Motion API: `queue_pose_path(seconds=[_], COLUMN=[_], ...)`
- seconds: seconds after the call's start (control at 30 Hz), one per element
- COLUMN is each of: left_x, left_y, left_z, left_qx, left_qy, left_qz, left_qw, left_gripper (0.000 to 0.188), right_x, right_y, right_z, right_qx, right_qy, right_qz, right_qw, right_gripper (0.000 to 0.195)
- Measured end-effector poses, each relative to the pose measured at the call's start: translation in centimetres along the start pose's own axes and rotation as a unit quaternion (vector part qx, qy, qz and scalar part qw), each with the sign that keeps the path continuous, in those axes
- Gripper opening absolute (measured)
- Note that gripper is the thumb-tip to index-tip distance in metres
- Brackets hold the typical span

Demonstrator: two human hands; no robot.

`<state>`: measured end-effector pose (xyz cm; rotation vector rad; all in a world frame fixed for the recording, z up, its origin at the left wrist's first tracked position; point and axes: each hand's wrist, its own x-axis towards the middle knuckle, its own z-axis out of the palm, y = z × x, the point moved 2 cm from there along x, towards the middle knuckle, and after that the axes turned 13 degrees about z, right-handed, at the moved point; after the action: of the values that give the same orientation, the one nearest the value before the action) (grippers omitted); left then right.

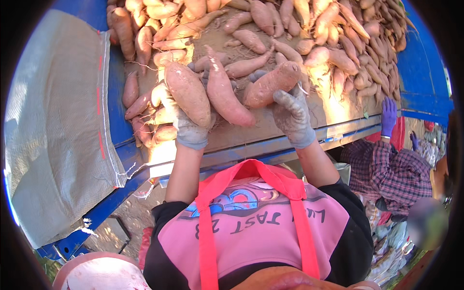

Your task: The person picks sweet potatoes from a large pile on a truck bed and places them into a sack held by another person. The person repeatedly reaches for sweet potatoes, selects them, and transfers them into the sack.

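Note:
Both my hands wear grey, soiled work gloves. My left hand (pixel 194 127) holds a large, thick sweet potato (pixel 188 94) together with a longer, tapered sweet potato (pixel 228 88); gloved fingers show behind them. My right hand (pixel 293 112) is closed around another plump sweet potato (pixel 272 85), its thumb on the near side and a fingertip showing at the far side. All three are raised over the near part of a dusty truck bed (pixel 232 139). Beyond my hands, loose sweet potatoes (pixel 248 41) lie scattered on the bed.
Sweet potatoes are heaped at the far side and right (pixel 377 61). A woven grey sheet (pixel 61 108) hangs over the blue left side wall (pixel 121 108). At right, a co-worker in a checked shirt (pixel 402 174) rests a purple-gloved hand (pixel 388 117) on the bed's edge. Bags lie beyond.

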<state>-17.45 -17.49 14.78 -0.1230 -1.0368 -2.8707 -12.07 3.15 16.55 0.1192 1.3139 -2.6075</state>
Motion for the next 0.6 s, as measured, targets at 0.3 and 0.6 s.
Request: queue_pose_path(seconds=[0.3, 0.6], left_x=[-18.2, -39.0], left_y=[-19.5, -43.1], left_z=[11.9, 10.8], left_qx=[-0.087, 0.101], left_qy=[-0.100, -0.295], left_qz=[-0.507, -0.635], left_qw=[0.852, 0.707], left_gripper=[0.058, 0.068], right_x=[-25.1, -42.3], right_y=[4.5, 16.6], right_z=[-14.6, -30.7], right_qx=[0.301, 0.403], right_qy=[0.231, 0.477], right_qz=[-0.097, -0.183], right_qw=[0.920, 0.759], right_gripper=[0.070, 0.080])
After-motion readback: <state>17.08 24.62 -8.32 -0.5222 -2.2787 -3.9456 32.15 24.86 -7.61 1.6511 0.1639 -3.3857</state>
